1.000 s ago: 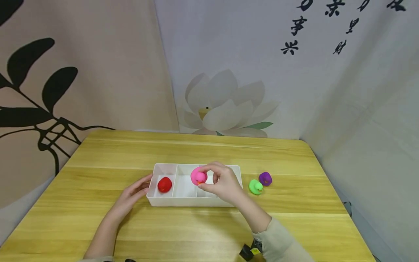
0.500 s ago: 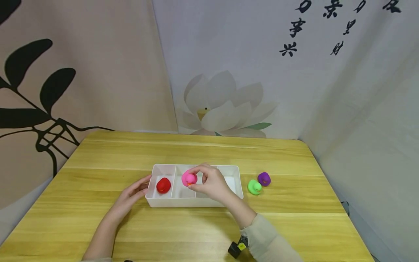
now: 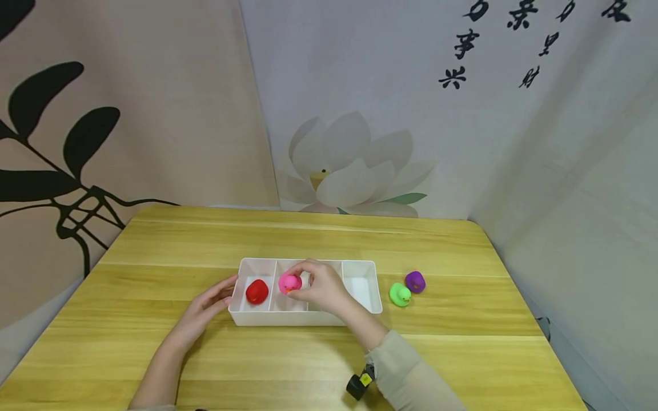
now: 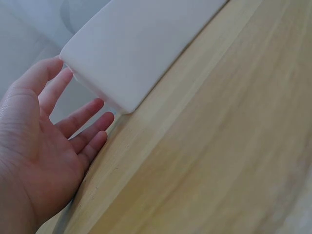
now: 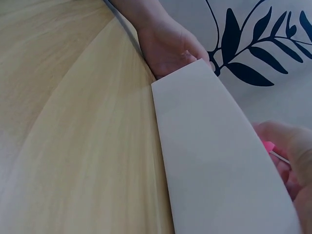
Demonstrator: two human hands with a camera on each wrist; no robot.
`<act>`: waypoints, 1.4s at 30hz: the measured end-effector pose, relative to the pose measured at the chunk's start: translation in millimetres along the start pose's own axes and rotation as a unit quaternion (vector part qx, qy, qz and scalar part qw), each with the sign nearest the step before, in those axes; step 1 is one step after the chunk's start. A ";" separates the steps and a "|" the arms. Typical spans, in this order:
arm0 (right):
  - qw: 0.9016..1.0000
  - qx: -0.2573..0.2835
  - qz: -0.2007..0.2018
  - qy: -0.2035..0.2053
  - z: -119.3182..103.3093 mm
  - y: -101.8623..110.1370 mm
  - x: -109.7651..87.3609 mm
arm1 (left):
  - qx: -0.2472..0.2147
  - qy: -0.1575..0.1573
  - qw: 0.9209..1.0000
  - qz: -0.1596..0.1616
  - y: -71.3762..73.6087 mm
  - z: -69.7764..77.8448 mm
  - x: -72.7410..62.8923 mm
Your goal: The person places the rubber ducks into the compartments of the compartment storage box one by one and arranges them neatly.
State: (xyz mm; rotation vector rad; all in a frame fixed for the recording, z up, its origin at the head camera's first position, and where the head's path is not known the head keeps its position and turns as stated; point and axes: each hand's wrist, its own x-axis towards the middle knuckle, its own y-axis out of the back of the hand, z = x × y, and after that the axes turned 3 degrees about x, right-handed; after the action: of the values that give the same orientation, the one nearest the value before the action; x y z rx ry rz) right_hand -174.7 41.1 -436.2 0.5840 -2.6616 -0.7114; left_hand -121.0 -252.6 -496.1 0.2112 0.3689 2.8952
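A white divided tray (image 3: 288, 318) stands on the table, and a red rubber duck (image 3: 257, 291) sits in its leftmost compartment. My right hand (image 3: 323, 290) pinches a pink rubber duck (image 3: 290, 283) between thumb and fingers at the second compartment from the left. In the right wrist view the tray wall hides most of the pink duck (image 5: 268, 146). The left hand (image 3: 208, 306) touches the tray's left end; in the left wrist view its fingers (image 4: 80, 117) are spread and fairly straight against that end.
Right of the tray, a green rubber duck (image 3: 400, 294) and a purple rubber duck (image 3: 415, 282) sit close together on the wooden table (image 3: 452, 365). A black wrist camera (image 3: 358, 383) hangs below the right sleeve. A printed curtain (image 3: 360, 68) stands behind the table.
My right hand has carried the pink duck leftward, from over the tray's middle to the second compartment, and slightly lower. The left hand stays at the tray's left end.
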 end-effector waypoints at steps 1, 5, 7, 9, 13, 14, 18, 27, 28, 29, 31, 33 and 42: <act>1.000 -0.002 -0.001 -0.004 0.3 -0.3 0.2 | -0.001 0.000 1.000 0.000 -0.4 0.1 0.1; 1.000 -0.016 -0.004 -0.018 2.0 -0.8 1.6 | -0.004 -0.002 1.000 0.001 -1.6 0.5 0.5; 0.999 -0.024 -0.007 -0.022 3.2 -1.1 2.3 | -0.006 -0.003 1.000 0.001 -2.0 0.6 0.7; 0.999 -0.031 -0.010 -0.024 4.5 -1.7 2.9 | -0.004 -0.004 1.000 0.001 -2.0 0.5 0.7; 0.998 -0.044 -0.019 -0.030 6.9 -3.5 4.6 | -0.001 -0.002 1.000 0.000 -1.5 -0.1 0.2; 0.998 -0.048 -0.021 -0.033 7.4 -4.0 5.2 | 0.000 -0.001 1.000 0.000 -1.2 -0.4 0.1; 0.996 -0.070 -0.030 -0.049 9.3 -6.4 8.4 | -0.001 0.003 1.000 -0.001 -0.1 -1.4 -0.1; 0.991 -0.101 -0.050 -0.071 10.4 -9.9 13.2 | -0.001 0.001 1.000 -0.002 -0.3 -2.0 0.5; 0.991 -0.102 -0.052 -0.072 9.7 -10.2 13.8 | -0.001 0.001 1.000 -0.002 0.1 -1.8 0.4; 0.991 -0.102 -0.055 -0.074 9.0 -10.4 14.2 | -0.001 0.001 1.000 -0.002 0.5 -1.6 0.4; 0.990 -0.100 -0.060 -0.081 7.7 -10.8 14.9 | 0.000 0.000 1.000 -0.003 1.1 -1.2 0.1; 0.989 -0.100 -0.065 -0.088 7.2 -11.4 15.5 | 0.001 0.000 1.000 -0.003 1.3 -0.7 -0.1; 0.984 -0.117 -0.086 -0.101 1.8 -13.3 18.9 | 0.008 0.004 1.000 0.001 1.3 0.9 -0.4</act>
State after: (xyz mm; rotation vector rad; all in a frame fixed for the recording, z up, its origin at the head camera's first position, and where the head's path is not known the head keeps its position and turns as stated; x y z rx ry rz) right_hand -187.7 22.6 -441.0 0.7141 -2.6736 -1.1722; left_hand -120.7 -253.7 -494.9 0.2042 0.3933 2.8970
